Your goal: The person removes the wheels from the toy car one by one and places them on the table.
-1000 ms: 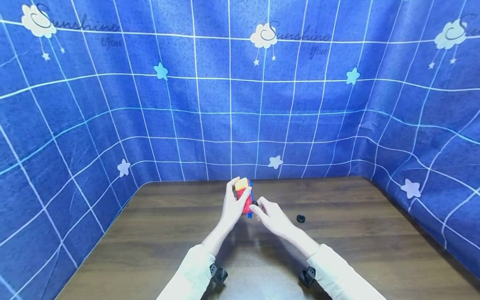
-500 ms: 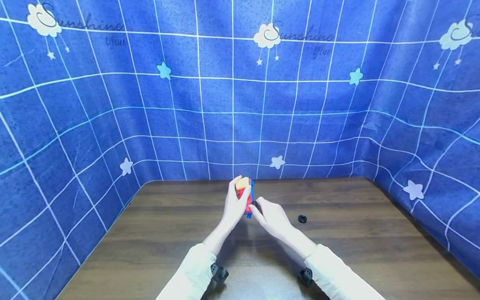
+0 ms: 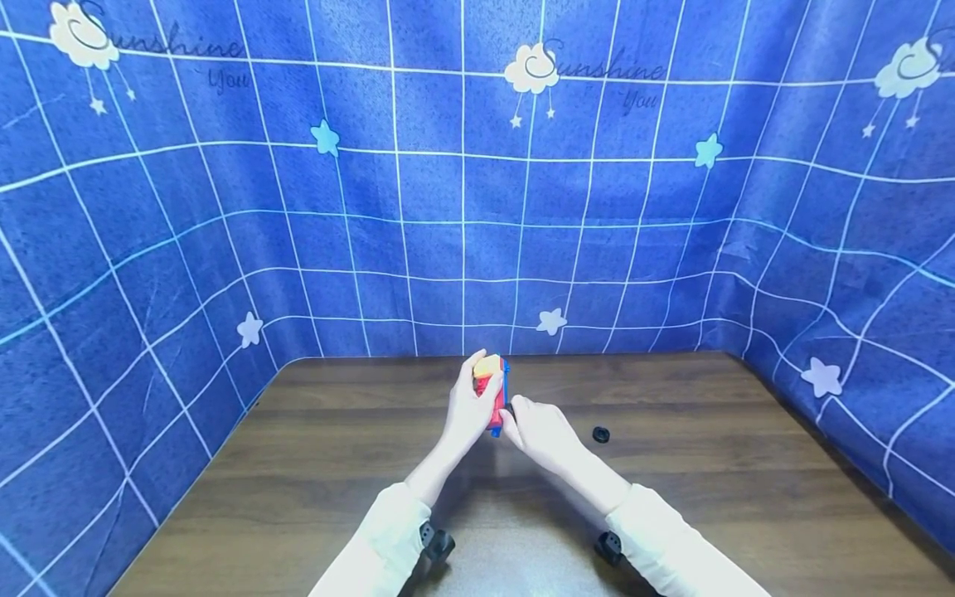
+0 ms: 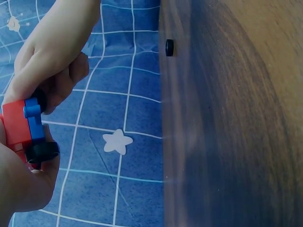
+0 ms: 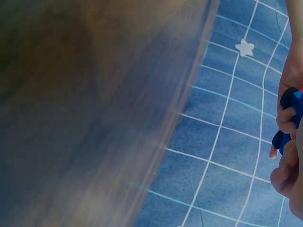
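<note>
One toy (image 4: 17, 122), two grips (image 3: 468, 412) (image 3: 548, 433), one wheel (image 3: 600, 434) (loose).

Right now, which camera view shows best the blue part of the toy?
The left wrist view. There the toy's blue part looks large and mostly uncovered, beside the red body. The head view shows only a thin strip; the right wrist view shows pieces at the picture's edge, partly behind fingers.
</note>
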`<state>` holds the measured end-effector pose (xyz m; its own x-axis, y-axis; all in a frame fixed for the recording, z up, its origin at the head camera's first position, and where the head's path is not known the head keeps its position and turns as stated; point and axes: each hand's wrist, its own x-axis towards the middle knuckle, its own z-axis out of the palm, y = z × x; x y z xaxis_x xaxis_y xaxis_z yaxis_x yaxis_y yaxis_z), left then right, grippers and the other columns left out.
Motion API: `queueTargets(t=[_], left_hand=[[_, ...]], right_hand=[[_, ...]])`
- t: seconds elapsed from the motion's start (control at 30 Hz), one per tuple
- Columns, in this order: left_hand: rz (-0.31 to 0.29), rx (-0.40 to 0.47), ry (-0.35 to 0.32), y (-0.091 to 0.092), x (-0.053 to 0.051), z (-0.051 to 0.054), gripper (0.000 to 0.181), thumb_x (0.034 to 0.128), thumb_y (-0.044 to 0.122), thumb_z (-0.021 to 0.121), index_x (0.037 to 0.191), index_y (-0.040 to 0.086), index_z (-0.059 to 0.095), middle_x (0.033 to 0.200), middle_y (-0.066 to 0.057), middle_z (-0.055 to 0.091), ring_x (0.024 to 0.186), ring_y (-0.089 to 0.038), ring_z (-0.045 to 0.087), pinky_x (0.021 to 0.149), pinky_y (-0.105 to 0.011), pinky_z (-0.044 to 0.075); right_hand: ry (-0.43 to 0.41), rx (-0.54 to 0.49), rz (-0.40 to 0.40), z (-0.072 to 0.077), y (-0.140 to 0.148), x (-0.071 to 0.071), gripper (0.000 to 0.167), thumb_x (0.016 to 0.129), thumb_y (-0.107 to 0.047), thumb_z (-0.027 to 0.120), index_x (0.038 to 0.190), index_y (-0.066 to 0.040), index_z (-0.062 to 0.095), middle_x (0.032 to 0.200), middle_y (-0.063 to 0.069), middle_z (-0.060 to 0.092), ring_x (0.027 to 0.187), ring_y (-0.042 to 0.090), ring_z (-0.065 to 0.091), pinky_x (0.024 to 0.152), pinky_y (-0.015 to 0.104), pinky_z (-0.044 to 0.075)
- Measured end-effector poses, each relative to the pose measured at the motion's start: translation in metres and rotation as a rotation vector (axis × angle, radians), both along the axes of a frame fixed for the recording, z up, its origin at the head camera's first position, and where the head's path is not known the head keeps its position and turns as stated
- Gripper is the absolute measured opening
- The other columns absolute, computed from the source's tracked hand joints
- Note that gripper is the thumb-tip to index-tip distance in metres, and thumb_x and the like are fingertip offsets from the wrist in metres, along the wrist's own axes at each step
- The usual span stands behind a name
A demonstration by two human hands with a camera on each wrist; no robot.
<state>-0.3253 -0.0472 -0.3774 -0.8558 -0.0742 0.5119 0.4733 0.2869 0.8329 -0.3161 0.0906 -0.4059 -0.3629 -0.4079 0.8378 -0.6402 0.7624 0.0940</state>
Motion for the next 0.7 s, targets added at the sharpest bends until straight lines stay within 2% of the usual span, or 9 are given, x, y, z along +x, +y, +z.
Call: queueTargets(t=[0.13,0.17,0.37,0.43,0.53,0.6,0.7], left_hand=[[-0.002,-0.008,-0.012,0.0,0.0,-0.001,0.047,0.0906,0.017,0.061,0.133,0.006,0.046,0.116,-0.02,0.062,0.102,-0.031,0.059,0.09,-0.045,0.047],[-0.003,-0.01,-0.015,0.0,0.0,-0.001,0.047,0.0908,0.018,0.06,0.133,0.005,0.046,0.116,-0.02,0.062,0.102,-0.031,0.059,0.09,-0.045,0.046],[-0.024,-0.01,-0.039,0.0,-0.003,-0.002,0.047,0.0915,0.018,0.059,0.134,0.005,0.046,0.116,-0.021,0.061,0.102,-0.032,0.059,0.089,-0.045,0.047],[-0.065,0.017,-0.054,-0.001,-0.004,-0.003,0.046,0.0922,0.017,0.058,0.135,0.004,0.045,0.119,-0.022,0.059,0.105,-0.032,0.058,0.09,-0.045,0.047],[-0.135,0.064,-0.083,-0.002,-0.004,-0.004,0.046,0.0932,0.015,0.057,0.136,0.003,0.044,0.125,-0.023,0.056,0.109,-0.033,0.057,0.092,-0.044,0.047],[-0.182,0.095,-0.1,-0.003,-0.003,-0.003,0.047,0.0935,0.012,0.056,0.137,0.0,0.042,0.127,-0.025,0.054,0.112,-0.035,0.056,0.092,-0.045,0.047],[-0.192,0.089,-0.1,-0.002,0.009,0.011,0.046,0.093,0.009,0.055,0.136,-0.004,0.042,0.126,-0.028,0.053,0.112,-0.037,0.056,0.091,-0.045,0.048]], right_hand=[[0.016,0.035,-0.003,0.0,0.0,-0.001,0.047,0.103,-0.037,0.021,0.074,-0.007,0.043,0.054,0.002,0.041,0.043,0.021,0.045,0.041,0.032,0.036],[0.004,0.05,-0.006,0.002,0.0,0.002,0.049,0.103,-0.036,0.019,0.073,-0.006,0.044,0.054,0.003,0.042,0.043,0.022,0.046,0.041,0.033,0.038],[-0.005,0.108,-0.035,0.001,0.002,-0.001,0.053,0.102,-0.035,0.012,0.073,-0.006,0.044,0.053,0.002,0.042,0.044,0.022,0.048,0.043,0.032,0.04],[-0.008,0.105,-0.034,0.001,0.004,0.0,0.05,0.103,-0.032,0.015,0.072,-0.007,0.046,0.052,0.002,0.043,0.043,0.02,0.046,0.043,0.031,0.04],[-0.035,0.103,0.006,0.005,0.006,0.003,0.038,0.102,-0.024,0.03,0.075,-0.007,0.05,0.054,0.001,0.046,0.045,0.018,0.046,0.044,0.031,0.041],[-0.089,0.089,0.029,0.009,0.007,0.006,0.027,0.098,-0.02,0.04,0.077,-0.008,0.052,0.056,0.0,0.047,0.048,0.017,0.047,0.046,0.03,0.042],[-0.227,0.06,0.039,0.015,0.007,0.011,0.016,0.095,-0.018,0.05,0.081,-0.011,0.053,0.061,-0.003,0.047,0.053,0.014,0.047,0.051,0.028,0.043]])
